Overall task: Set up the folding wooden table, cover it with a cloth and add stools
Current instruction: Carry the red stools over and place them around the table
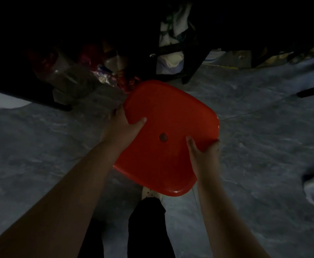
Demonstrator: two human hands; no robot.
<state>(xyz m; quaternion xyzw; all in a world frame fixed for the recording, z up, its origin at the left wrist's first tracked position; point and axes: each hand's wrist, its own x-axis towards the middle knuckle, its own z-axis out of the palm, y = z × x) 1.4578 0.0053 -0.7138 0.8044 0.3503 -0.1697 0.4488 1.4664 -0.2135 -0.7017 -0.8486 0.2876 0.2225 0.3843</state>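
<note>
Gripping the red plastic stool [171, 112] by opposite seat rims in the head view, the left hand [123, 127] and right hand [204, 155] are holding it over the grey floor [255, 136], thumbs on top, fingers [215, 146] curling under. Probably light, stiff and slick, it is asking for this rim hold.

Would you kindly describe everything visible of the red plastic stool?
The red plastic stool shows only its seat from above: a glossy, rounded square with a raised rim and a small round hole near the centre. Its legs are hidden beneath. The left hand grips its left edge and the right hand its near right edge, thumbs on top, over the grey floor.
</note>
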